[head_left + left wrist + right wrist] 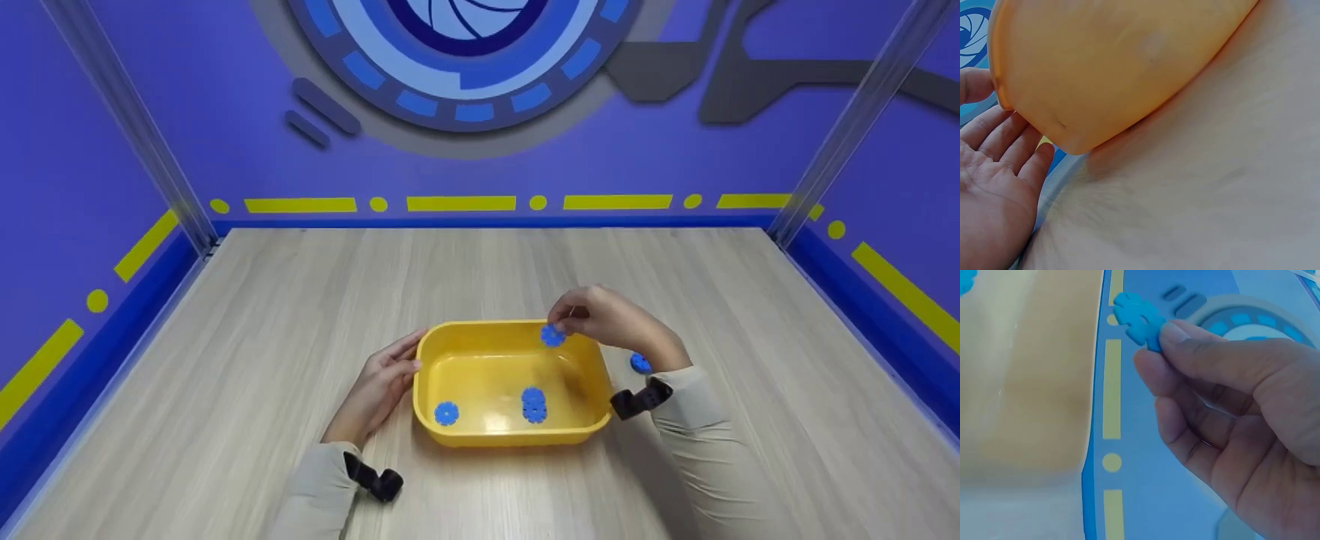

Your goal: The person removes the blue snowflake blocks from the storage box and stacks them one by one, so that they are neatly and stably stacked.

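Note:
My right hand (619, 321) pinches a blue notched plastic disc (553, 335) between thumb and finger, above the far right side of a yellow plastic tub (480, 441). The right wrist view shows the notches and a centre slot in this disc (1139, 318). At the tub's left end, my left hand (379, 386) holds the rim, with the thumb on the edge and the fingers against the outer wall (1100, 62). On the tub floor lie a blue disc (446, 413) at the near left and two overlapping blue discs (534, 406) right of the middle.
Outside the tub, one or more blue discs (640, 364) lie on the wooden table (337, 277), partly hidden by the right wrist. Purple-blue panels (480, 172) with yellow marks enclose the table at the back and sides. Black wrist cameras (641, 399) are strapped to both wrists.

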A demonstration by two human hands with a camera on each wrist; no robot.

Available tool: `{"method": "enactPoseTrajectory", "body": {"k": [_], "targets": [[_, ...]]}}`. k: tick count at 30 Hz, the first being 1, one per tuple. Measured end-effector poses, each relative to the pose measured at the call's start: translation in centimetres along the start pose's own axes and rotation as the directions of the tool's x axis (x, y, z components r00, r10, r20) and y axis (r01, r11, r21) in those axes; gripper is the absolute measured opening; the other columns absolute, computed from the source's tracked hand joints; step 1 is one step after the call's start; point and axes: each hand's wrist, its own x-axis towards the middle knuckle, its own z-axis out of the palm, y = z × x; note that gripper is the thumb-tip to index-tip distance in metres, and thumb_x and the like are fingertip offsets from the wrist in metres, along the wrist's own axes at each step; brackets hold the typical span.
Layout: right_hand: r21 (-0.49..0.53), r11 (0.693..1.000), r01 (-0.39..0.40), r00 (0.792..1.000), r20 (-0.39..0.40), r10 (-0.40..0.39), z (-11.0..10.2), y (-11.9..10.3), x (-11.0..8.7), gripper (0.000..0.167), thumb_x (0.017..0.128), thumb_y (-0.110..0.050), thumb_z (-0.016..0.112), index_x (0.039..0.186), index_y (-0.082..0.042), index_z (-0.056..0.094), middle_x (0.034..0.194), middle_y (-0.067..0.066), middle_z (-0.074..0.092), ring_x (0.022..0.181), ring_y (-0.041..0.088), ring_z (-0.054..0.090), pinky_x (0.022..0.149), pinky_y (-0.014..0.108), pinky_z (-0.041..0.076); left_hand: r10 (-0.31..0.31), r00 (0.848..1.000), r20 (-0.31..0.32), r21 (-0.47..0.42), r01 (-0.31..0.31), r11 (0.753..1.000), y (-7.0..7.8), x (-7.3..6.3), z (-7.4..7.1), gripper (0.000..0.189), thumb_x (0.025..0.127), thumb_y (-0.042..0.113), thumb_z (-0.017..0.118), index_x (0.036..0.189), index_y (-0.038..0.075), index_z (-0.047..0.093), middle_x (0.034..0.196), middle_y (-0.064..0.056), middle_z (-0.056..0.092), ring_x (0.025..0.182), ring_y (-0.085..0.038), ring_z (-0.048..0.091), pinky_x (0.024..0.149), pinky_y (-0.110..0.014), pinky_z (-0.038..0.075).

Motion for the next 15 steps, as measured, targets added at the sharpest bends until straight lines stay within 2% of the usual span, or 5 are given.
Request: {"method": "enactPoseTrajectory", "body": {"k": [7,12,15], "targets": [[0.002,0.999,-0.038,0.994,-0.104,0.038,-0.1,1.6,-1.5,0.013,0.089,-0.001,0.063,0.097,-0.005,0.073,0.094,0.008,0.071,0.08,0.018,0.064,0.076,0.032,0.059,-0.001,1.0,0.006,-0.005,0.001,1.0,0.0,0.0,0.0,0.063,0.089,-0.003,0.052,0.147,-0.006,0.028,0.155,-0.021,0.027,0.137,-0.022,0.04,0.108,-0.03,0.042],[0.016,0.998,-0.055,0.98,-0.188,0.057,0.2,2.8,-2.7,0.013,0.089,0.0,0.063,0.096,-0.003,0.073,0.095,0.01,0.07,0.08,0.019,0.065,0.075,0.033,0.06,0.002,1.0,0.007,-0.006,-0.002,1.0,0.0,0.0,0.0,0.063,0.089,-0.003,0.052,0.147,-0.005,0.028,0.155,-0.021,0.027,0.136,-0.023,0.04,0.109,-0.032,0.041],[0.033,0.995,-0.09,0.97,-0.225,0.095,0.3,3.5,-3.3,0.013,0.089,-0.001,0.063,0.096,-0.004,0.073,0.094,0.009,0.071,0.079,0.018,0.064,0.075,0.032,0.06,0.003,1.0,0.008,-0.007,-0.003,1.0,0.1,-0.1,0.0,0.063,0.089,-0.003,0.052,0.148,-0.005,0.028,0.156,-0.021,0.026,0.137,-0.024,0.039,0.109,-0.032,0.041]]}}
